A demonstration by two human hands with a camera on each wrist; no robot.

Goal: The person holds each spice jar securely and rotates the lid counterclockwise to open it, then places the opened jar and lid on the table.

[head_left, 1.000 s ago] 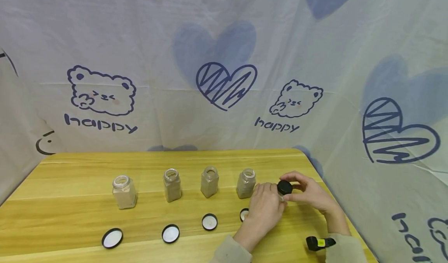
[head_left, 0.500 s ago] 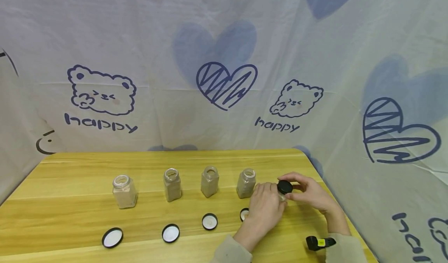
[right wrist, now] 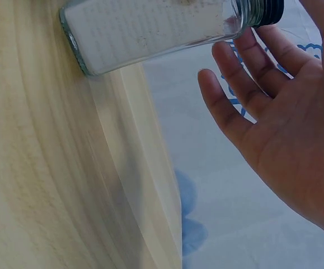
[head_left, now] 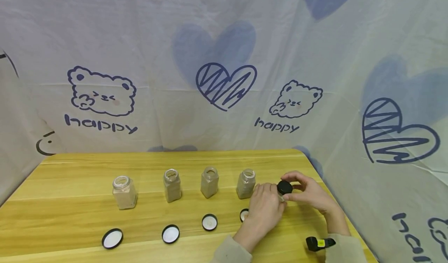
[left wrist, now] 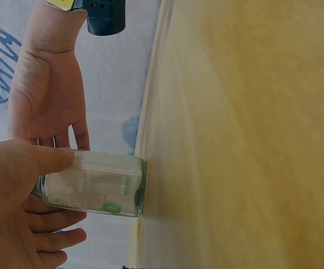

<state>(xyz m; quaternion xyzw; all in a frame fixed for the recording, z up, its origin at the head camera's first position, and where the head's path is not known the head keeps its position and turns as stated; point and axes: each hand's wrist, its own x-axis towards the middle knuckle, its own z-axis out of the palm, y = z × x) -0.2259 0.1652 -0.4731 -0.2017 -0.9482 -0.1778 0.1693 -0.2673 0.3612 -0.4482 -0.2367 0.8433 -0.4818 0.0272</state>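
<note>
At the right end of the table, my left hand [head_left: 265, 208] grips a clear square glass jar [left wrist: 94, 182] of pale powder, thumb on one face and fingers on the opposite side. The jar stands upright on the table; green marks show on its side. A black lid [head_left: 285, 187] caps it, and my right hand [head_left: 311, 193] pinches that lid between thumb and fingers. In the right wrist view the fingers [right wrist: 229, 61] curve near the jar's neck. The left hand hides most of the jar in the head view.
Left of the hands stand several uncapped powder jars in a row, the closest being one jar [head_left: 246, 185]. Upturned black-rimmed lids [head_left: 209, 221] lie in front of them, one partly behind my left wrist. A black wrist device [head_left: 319, 243] sits by the right sleeve.
The right thumb and fingers shift slightly around the black lid. My left hand stays in place on the jar, and the other jars and lids have not moved.
</note>
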